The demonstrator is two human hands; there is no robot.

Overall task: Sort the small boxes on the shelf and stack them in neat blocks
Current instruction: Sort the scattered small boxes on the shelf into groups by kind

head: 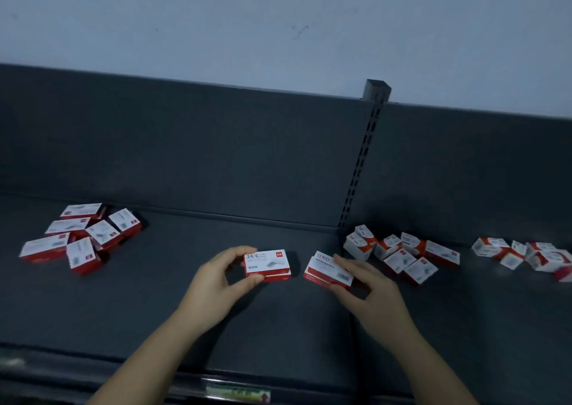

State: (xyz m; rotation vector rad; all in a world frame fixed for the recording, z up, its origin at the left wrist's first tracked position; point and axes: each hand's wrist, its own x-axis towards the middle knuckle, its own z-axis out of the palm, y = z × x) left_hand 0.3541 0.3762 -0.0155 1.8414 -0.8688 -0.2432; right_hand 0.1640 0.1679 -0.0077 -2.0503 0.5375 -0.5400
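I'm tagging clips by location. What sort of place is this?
Probably a shop aisle: a dark metal shelf with a slotted upright at the back, a price-style label on its front edge, and many identical red-and-white boxes in loose piles.

You can read "24/6" in dark print on the white top face of the left box, which your left hand pinches. The right box, gripped by your right hand, carries a barcode and red characters too blurred to read. The shelf-edge label is illegible.
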